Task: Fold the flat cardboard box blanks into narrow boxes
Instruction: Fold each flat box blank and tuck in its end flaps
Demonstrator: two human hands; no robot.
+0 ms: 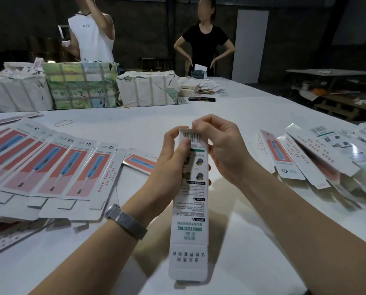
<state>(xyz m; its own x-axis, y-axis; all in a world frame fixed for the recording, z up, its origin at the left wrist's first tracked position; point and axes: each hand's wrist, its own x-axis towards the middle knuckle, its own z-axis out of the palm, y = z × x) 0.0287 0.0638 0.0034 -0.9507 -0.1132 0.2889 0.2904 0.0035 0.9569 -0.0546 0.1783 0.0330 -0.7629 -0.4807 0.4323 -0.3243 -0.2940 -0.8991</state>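
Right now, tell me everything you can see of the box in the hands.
The box is a long, narrow white printed carton, apparently thin glossy card, held above the table with its length running away from the person. A barcode sits at the far end, green "SONIC ELECTRIC" print lower down, and an open flap hangs at the near end. The left hand grips its upper part, thumb on the face; the right hand pinches the far end.

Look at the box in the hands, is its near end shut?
Open. The box has its near-end flap sticking straight out, not tucked.
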